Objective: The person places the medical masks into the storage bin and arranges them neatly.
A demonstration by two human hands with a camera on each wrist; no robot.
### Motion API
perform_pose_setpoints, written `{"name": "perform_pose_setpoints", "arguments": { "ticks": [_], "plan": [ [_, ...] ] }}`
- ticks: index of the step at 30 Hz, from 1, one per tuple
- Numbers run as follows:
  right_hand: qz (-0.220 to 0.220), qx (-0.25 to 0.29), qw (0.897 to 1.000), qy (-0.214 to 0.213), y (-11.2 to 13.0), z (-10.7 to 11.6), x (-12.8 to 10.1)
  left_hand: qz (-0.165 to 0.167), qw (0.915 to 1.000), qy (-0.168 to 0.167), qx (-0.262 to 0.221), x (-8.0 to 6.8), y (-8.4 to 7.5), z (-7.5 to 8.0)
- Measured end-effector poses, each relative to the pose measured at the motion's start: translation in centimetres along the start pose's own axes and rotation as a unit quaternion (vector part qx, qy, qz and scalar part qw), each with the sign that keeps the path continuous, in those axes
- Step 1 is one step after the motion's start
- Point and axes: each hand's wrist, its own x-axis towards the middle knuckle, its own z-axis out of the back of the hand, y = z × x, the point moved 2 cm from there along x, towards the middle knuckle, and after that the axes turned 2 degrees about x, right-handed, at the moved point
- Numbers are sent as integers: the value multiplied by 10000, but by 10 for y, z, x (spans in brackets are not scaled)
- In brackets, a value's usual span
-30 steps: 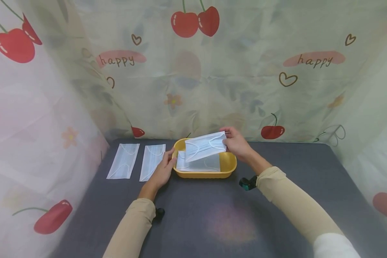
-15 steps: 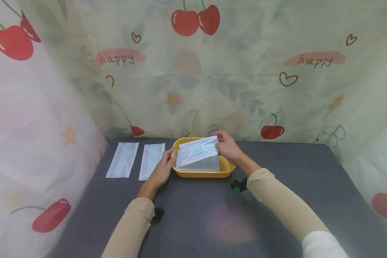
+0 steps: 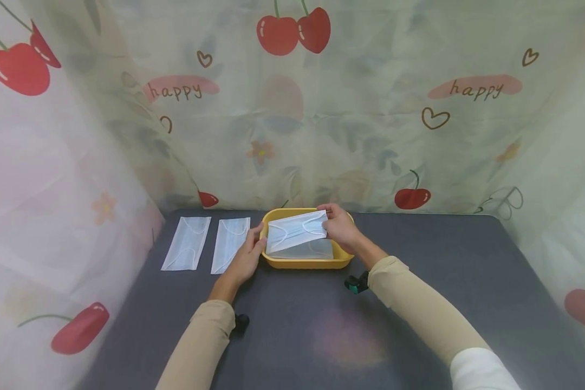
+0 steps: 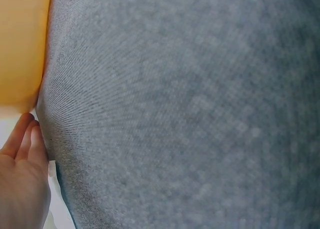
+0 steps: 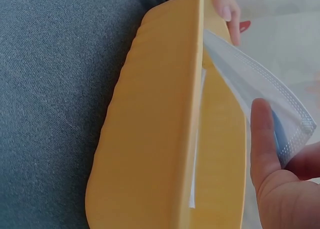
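Observation:
A yellow oblong basin (image 3: 307,264) stands near the table's back edge. My left hand (image 3: 245,260) rests against its left end, fingers straight in the left wrist view and thumb toward the front. My right hand (image 3: 343,232) pinches the right end of a pale blue face mask (image 3: 296,230) between thumb and fingers. That mask slants over the basin's opening, its far end down at the basin's left side. Beneath it in the basin lies another mask (image 3: 307,250), partly covered. In the right wrist view the held mask (image 5: 260,79) leans above the rim.
Two more face masks, one at the far left (image 3: 186,244) and one beside my left hand (image 3: 229,244), lie flat on the dark grey table (image 3: 292,325). A patterned curtain (image 3: 351,135) stands behind and along both sides.
My right hand has moved left and slightly down, carrying the mask farther over the basin and closer to the mask inside. My left hand has stayed at the basin's left end.

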Motion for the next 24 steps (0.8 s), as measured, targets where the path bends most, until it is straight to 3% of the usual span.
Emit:
{"name": "perform_pose_setpoints", "arguments": {
  "ticks": [14, 19, 24],
  "plan": [
    [-260, -324, 9991, -93, -12, -1, 6, -102, 9999, -115, -48, 1, 4, -1],
    [-126, -984, 9950, -127, -15, 0, 8, -96, 9998, -154, -78, 1, 4, -2],
    [173, -2078, 9780, 20, -13, 2, 4, -49, 9999, -143, -45, 0, 3, -1]
  ]
}}
